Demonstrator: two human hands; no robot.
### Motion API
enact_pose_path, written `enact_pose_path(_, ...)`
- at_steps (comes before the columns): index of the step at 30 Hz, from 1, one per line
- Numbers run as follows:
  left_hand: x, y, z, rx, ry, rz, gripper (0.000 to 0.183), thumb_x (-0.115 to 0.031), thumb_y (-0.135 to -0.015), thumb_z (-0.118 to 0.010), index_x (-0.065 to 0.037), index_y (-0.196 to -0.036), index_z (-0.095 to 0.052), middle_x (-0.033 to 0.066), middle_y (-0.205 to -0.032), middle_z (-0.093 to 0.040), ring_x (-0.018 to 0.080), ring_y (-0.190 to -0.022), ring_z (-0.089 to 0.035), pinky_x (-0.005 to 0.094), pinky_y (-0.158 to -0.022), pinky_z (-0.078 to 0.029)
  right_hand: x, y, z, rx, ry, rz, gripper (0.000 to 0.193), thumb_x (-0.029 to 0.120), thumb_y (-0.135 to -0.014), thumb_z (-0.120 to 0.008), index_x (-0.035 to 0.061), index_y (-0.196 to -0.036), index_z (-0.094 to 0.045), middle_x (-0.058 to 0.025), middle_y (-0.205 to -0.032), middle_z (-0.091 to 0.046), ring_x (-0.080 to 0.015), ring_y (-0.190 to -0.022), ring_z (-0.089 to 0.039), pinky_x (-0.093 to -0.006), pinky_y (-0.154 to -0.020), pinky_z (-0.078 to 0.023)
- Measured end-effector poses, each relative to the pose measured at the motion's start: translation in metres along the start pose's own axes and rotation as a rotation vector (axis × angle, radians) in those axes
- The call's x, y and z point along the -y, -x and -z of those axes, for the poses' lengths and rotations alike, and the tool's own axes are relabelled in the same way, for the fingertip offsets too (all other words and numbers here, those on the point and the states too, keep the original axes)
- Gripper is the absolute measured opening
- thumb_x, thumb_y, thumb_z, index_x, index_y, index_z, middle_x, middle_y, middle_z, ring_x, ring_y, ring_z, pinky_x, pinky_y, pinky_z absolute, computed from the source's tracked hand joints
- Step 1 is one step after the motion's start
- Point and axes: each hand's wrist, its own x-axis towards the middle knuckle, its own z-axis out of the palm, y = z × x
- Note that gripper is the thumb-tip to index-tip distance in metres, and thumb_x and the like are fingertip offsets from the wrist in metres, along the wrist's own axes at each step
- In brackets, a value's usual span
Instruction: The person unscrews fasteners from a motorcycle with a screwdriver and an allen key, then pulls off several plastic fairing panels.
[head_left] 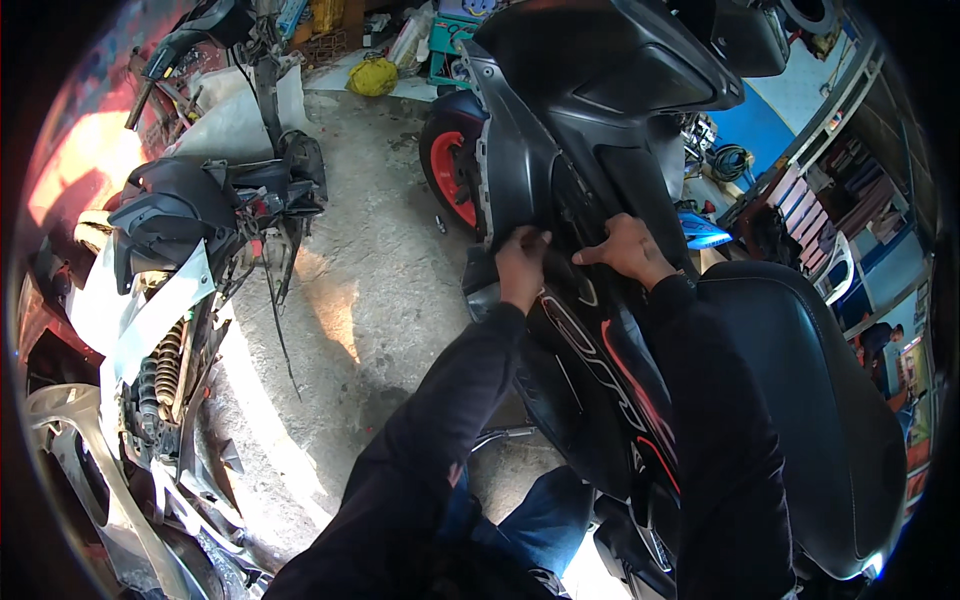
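A black scooter [600, 140] with a red-rimmed front wheel [447, 170] stands in front of me and to my right. My left hand [522, 268] is closed, its bent fingers at the lower end of the black front body panel [520, 165]. Close by on the right, my right hand [630, 250] rests palm down on the scooter's black centre cover [640, 185]. Its thumb is stretched out toward my left hand, apart from the other fingers. Below both hands runs the black side fairing [590, 350] with red and white graphics. Some fingertips are hidden.
The black seat [800, 400] lies right of my right forearm. Across the concrete floor [370, 210], a partly stripped scooter [180, 230] stands at left, with loose body panels [100, 470] below it. A yellow bag [372, 77] lies at the back. Another person [878, 345] is at far right.
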Motion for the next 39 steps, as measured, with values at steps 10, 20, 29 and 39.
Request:
enact_pose_path(10,0.04,-0.015,-0.004,0.021,-0.05,0.017,0.019,-0.011,-0.089,-0.05,0.001,-0.087,-0.065,0.011,-0.074,-0.065,0.0212,-0.067,-0.063,0.0339,-0.066,-0.049,0.018,0.0,-0.016,0.057,-0.036,0.148,0.053,0.04,-0.055,-0.083,-0.0055,-0.077,-0.067,-0.0244,-0.079,-0.064,-0.0351,-0.081,-0.065,-0.0398,-0.074,-0.049)
enact_pose_path(20,0.021,0.042,0.014,0.55,-0.227,-0.03,0.035,-0.035,-0.091,-0.057,0.0,-0.095,-0.06,0.015,-0.089,-0.06,0.0258,-0.082,-0.061,0.0344,-0.069,-0.047,0.026,0.042,0.013,-0.016,0.262,0.13,0.049,0.036,-0.06,-0.082,-0.0024,-0.086,-0.068,-0.0221,-0.084,-0.067,-0.0353,-0.083,-0.066,-0.0399,-0.077,-0.051)
enact_pose_path(29,0.018,0.043,0.014,0.403,-0.268,-0.2,0.051,-0.048,-0.089,-0.056,0.002,-0.094,-0.057,0.0219,-0.089,-0.062,0.0405,-0.089,-0.059,0.0462,-0.081,-0.043,0.011,0.089,0.018,0.404,0.043,-0.249,0.049,0.038,-0.069,-0.081,-0.0035,-0.091,-0.066,-0.0159,-0.078,-0.066,-0.0252,-0.076,-0.065,-0.0364,-0.068,-0.047)
enact_pose_path(39,0.032,0.039,0.009,0.266,-0.345,-0.294,0.064,-0.058,-0.093,-0.039,0.003,-0.092,-0.06,0.0246,-0.091,-0.062,0.0436,-0.094,-0.055,0.0491,-0.086,-0.039,-0.004,0.097,0.033,0.647,0.034,-0.227,0.053,0.043,-0.072,-0.078,-0.0064,-0.083,-0.062,-0.0104,-0.063,-0.056,-0.0204,-0.052,-0.055,-0.0344,-0.046,-0.042)
